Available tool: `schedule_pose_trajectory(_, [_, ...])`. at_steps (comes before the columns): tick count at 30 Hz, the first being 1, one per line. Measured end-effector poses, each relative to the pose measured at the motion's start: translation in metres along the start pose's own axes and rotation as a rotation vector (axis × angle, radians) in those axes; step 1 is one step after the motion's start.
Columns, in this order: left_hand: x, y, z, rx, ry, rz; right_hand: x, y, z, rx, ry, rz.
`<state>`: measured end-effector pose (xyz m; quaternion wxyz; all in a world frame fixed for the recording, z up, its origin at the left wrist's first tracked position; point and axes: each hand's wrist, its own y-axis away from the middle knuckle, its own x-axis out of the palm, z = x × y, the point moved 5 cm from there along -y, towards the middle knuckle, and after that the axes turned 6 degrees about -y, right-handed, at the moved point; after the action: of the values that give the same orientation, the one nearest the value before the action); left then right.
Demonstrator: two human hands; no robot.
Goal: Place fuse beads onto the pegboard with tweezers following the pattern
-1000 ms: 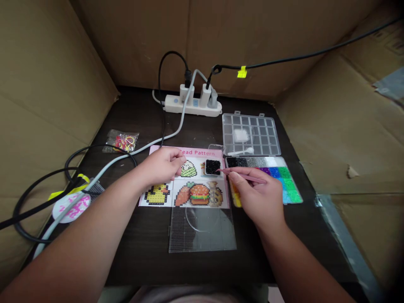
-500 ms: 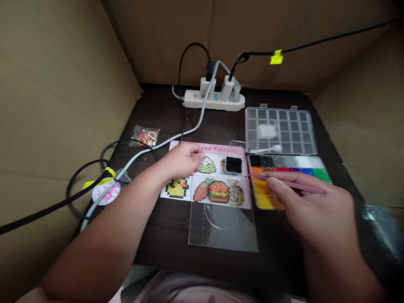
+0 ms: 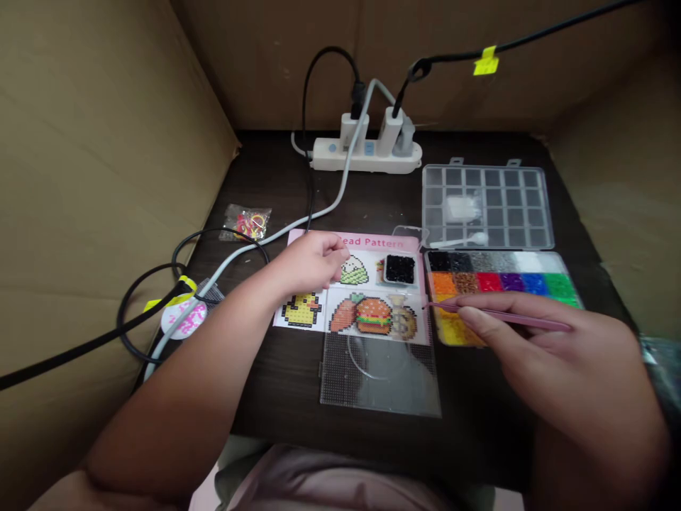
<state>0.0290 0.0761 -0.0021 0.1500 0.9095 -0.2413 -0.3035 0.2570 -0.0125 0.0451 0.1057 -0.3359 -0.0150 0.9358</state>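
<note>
While the right hand pinches pink tweezers between thumb and fingers, their tips sit at the left edge of the bead tray, beside its orange compartment. The left hand, half-curled with nothing showing in it, rests on the bead pattern sheet, near a small tray of black beads. A clear pegboard lies against the sheet's lower edge on the worktop.

left hand: loosely curled, palm down; right hand: fingers pinched
</note>
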Motion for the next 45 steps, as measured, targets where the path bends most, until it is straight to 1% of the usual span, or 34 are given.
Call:
schedule_pose_trajectory(6, [0.001,0.0,0.002,-0.038,0.036,-0.006,0.002,0.002,-0.002,-0.022,-0.049,0.068])
schedule_pose_trajectory(12, [0.002,-0.002,0.006,-0.017,0.059,0.001,0.004,0.003,0.001,-0.061,-0.036,0.115])
schedule_pose_trajectory(21, [0.002,-0.002,0.006,-0.019,0.074,0.001,0.011,0.003,0.0,0.024,-0.072,0.197])
schedule_pose_trajectory(36, [0.002,-0.002,0.005,-0.034,0.083,-0.001,0.013,0.001,0.0,0.033,-0.057,0.204])
schedule_pose_trajectory(45, [0.002,-0.002,0.006,-0.03,0.086,-0.002,0.013,0.001,0.0,0.02,-0.065,0.178])
